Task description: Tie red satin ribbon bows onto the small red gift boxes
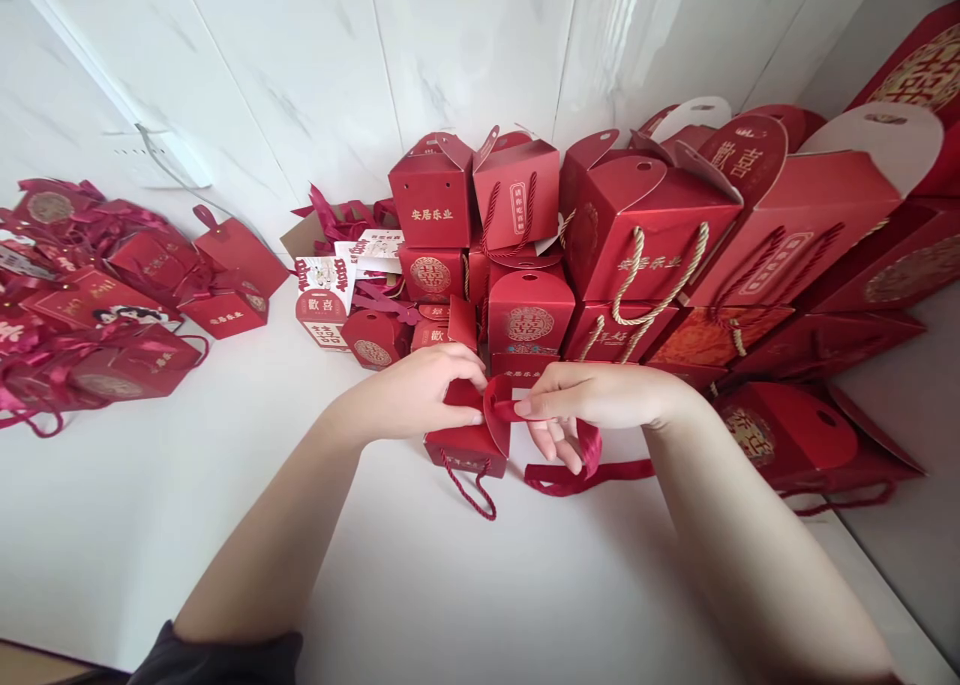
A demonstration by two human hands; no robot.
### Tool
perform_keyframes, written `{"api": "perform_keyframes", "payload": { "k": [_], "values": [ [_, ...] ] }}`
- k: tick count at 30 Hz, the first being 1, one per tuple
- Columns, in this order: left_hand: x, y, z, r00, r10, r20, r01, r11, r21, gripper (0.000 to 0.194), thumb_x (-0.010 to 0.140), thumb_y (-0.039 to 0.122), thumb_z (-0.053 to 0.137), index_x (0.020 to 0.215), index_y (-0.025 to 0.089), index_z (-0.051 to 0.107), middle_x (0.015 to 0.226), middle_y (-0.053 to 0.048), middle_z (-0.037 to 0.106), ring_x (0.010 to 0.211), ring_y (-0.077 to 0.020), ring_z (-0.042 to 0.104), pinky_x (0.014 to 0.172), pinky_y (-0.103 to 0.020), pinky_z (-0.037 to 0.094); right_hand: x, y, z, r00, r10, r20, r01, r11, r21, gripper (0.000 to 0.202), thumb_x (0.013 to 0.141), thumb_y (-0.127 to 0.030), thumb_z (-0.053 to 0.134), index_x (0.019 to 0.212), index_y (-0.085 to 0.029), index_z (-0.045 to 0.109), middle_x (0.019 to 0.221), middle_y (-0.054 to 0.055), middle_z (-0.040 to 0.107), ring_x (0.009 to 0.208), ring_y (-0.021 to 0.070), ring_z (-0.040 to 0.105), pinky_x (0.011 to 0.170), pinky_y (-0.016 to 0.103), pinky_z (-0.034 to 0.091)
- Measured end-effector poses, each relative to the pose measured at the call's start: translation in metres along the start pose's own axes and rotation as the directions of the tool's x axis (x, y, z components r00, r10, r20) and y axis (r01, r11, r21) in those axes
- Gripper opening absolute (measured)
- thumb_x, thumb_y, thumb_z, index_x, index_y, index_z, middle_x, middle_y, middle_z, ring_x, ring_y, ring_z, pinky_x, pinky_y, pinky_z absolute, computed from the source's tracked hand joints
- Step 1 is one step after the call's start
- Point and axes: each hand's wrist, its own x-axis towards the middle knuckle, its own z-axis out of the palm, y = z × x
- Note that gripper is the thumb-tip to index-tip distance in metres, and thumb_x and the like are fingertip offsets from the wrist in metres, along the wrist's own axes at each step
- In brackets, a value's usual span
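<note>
On a white desk [450, 590], a small red cardboard gift box [474, 447] stands against the left hand [420, 390], whose hold is unclear, as the right hand [574, 400] pinches a dark-red satin ribbon [590, 448] at its flap [496, 431]; threading appears underway, likely calling next for a gentle pull.

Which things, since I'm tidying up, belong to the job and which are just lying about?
Job in hand:
small red box, touched by the left hand
red ribbon, pinched by the right hand

Lying about:
stacked boxes by the wall
box pile at far left
</note>
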Motion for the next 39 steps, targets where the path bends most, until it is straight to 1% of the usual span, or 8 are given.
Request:
{"api": "perform_keyframes", "payload": {
  "k": [4,10,15,24,28,32,36,39],
  "values": [
    [0.0,-0.001,0.0,1.0,-0.011,0.003,0.011,1.0,-0.005,0.028,0.083,0.04,0.058,0.105,0.025,0.068,0.128,-0.004,0.058,0.113,-0.024,0.056,0.093,-0.033,0.045,0.007,0.004,-0.003,1.0,0.017,0.001,-0.017,0.999,0.031,0.05,0.095,-0.044,0.042,0.074,-0.01,0.073,0.057,0.006,0.068,0.049,0.0121,0.059,0.056,0.024,0.045],
    [0.0,-0.003,0.0,0.999,-0.033,0.002,0.033,0.999,-0.025,0.032,0.083,0.042,0.059,0.11,0.028,0.068,0.132,-0.003,0.056,0.115,-0.0259,0.056,0.094,-0.035,0.045,0.011,0.011,-0.004,0.989,0.076,-0.126,-0.077,0.997,-0.004,0.051,0.094,-0.046,0.043,0.073,-0.011,0.074,0.057,0.008,0.07,0.053,0.015,0.062,0.058,0.025,0.047],
    [0.001,-0.005,0.001,0.999,-0.033,-0.005,0.033,0.999,-0.035,0.033,0.082,0.043,0.06,0.11,0.027,0.069,0.132,-0.003,0.056,0.114,-0.0268,0.056,0.093,-0.036,0.045,0.006,0.007,0.001,0.986,0.043,-0.159,-0.055,0.996,-0.073,0.048,0.093,-0.045,0.045,0.07,-0.013,0.072,0.067,0.008,0.073,0.057,0.0154,0.064,0.064,0.026,0.05],
    [0.001,0.0,-0.001,0.999,-0.032,0.002,0.032,0.999,-0.025,0.026,0.084,0.04,0.057,0.101,0.027,0.072,0.133,-0.002,0.055,0.11,-0.0249,0.058,0.095,-0.035,0.046,0.002,0.001,0.005,0.993,-0.045,-0.112,0.02,0.977,-0.213,0.041,0.094,-0.035,0.041,0.07,-0.016,0.069,0.071,0.005,0.072,0.067,0.0164,0.066,0.07,0.026,0.049],
    [0.001,0.0,-0.001,1.0,-0.005,0.006,0.005,1.0,-0.031,0.026,0.083,0.036,0.057,0.103,0.025,0.071,0.129,-0.003,0.058,0.111,-0.0249,0.058,0.096,-0.036,0.045,0.003,0.002,0.005,0.999,-0.029,-0.043,0.02,0.981,-0.193,0.037,0.093,-0.032,0.043,0.077,-0.015,0.071,0.073,0.005,0.071,0.065,0.0157,0.065,0.065,0.025,0.05],
    [0.001,0.003,-0.003,0.999,0.014,0.032,-0.012,0.998,-0.057,0.025,0.086,0.035,0.054,0.102,0.025,0.07,0.128,-0.003,0.059,0.11,-0.0226,0.059,0.096,-0.033,0.045,0.007,0.004,0.006,0.993,-0.055,-0.108,0.029,0.974,-0.224,0.039,0.094,-0.036,0.041,0.086,-0.014,0.072,0.079,0.006,0.072,0.069,0.0157,0.066,0.062,0.024,0.05],
    [0.001,0.005,-0.005,0.998,0.034,0.053,-0.029,0.997,-0.077,0.024,0.09,0.034,0.049,0.093,0.024,0.071,0.127,-0.002,0.06,0.109,-0.0214,0.059,0.096,-0.032,0.044,0.008,0.004,0.007,0.988,-0.107,-0.113,0.072,0.959,-0.273,0.038,0.095,-0.036,0.041,0.089,-0.016,0.073,0.086,0.006,0.073,0.08,0.0166,0.067,0.071,0.023,0.05],
    [0.002,0.005,-0.004,0.999,0.012,0.039,-0.008,0.995,-0.1,0.026,0.092,0.034,0.047,0.098,0.024,0.07,0.124,-0.002,0.061,0.11,-0.0207,0.058,0.096,-0.032,0.044,0.007,0.003,0.007,0.988,-0.128,-0.092,0.097,0.954,-0.282,0.037,0.096,-0.035,0.041,0.088,-0.016,0.072,0.089,0.005,0.073,0.084,0.0171,0.067,0.077,0.024,0.048]
  ]
}}
